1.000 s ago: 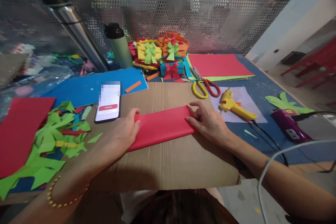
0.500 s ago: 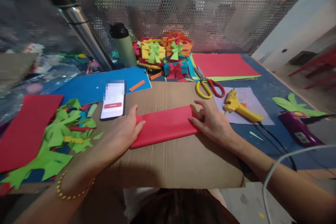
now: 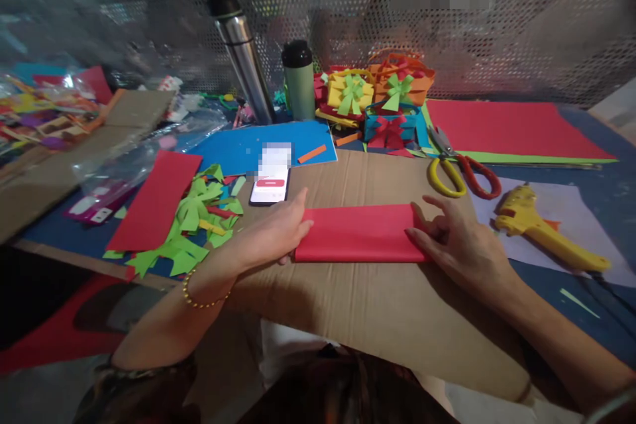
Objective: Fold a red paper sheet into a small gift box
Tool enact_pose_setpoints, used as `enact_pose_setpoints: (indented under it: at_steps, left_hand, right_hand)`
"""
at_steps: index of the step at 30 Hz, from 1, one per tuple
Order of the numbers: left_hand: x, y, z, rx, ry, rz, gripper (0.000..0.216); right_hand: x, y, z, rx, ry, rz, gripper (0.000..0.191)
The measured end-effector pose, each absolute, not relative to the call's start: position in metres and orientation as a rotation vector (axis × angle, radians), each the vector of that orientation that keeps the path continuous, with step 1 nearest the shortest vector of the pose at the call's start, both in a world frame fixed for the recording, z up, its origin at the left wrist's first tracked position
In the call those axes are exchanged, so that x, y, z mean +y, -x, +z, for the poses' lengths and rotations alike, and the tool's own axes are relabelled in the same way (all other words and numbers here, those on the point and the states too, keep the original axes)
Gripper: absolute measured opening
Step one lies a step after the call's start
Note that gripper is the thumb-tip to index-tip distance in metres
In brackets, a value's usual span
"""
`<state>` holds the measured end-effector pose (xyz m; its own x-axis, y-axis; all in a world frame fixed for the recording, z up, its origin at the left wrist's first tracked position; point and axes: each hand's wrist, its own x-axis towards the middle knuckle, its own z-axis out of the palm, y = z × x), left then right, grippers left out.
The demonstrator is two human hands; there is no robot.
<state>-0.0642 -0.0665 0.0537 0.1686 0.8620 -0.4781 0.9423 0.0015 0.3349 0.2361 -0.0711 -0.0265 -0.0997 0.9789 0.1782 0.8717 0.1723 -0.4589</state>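
Note:
A folded red sheet (image 3: 360, 233), paper or thin foam, lies lengthwise over the cardboard (image 3: 348, 301), its rounded fold facing me. My left hand (image 3: 278, 228) grips its left end, thumb on top and some fingers tucked out of sight beneath. At the opposite end, my right hand (image 3: 454, 242) pinches the sheet, thumb on top and index finger curled above the far corner. A phone (image 3: 271, 189) with a lit screen rests just beyond my left hand. Scissors (image 3: 462, 175) with one yellow and one red handle lie beyond my right hand.
Green paper scraps (image 3: 193, 212) and another red sheet (image 3: 156, 202) lie left. A yellow glue gun (image 3: 546, 225) sits at right on pale paper. Behind stand a steel flask (image 3: 246, 56), a green bottle (image 3: 299, 83) and small paper baskets with bows (image 3: 390, 126).
The view has swung left, so things appear farther right. Both hands keep their hold on the red sheet, which now looks more level in the picture.

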Motion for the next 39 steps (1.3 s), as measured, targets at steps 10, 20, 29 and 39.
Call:
enact_pose_setpoints:
  at_steps: [10, 20, 29, 39]
  left_hand:
    - [-0.063, 0.074, 0.049, 1.648, -1.827, -0.174, 0.075]
    - [-0.068, 0.084, 0.035, 1.771, -2.294, -0.198, 0.061]
    - [-0.065, 0.085, 0.031, 1.611, -2.497, -0.208, 0.053]
    - [-0.070, 0.077, 0.033, 1.600, -2.582, -0.267, 0.060]
  right_hand:
    - [-0.072, -0.238, -0.030, -2.005, 1.710, 0.311, 0.064]
    - [-0.072, -0.233, -0.021, -2.035, 1.724, 0.385, 0.060]
    - [-0.070, -0.228, -0.015, -2.077, 1.798, 0.379, 0.062]
    - [-0.071, -0.228, -0.015, -2.083, 1.780, 0.376, 0.060]
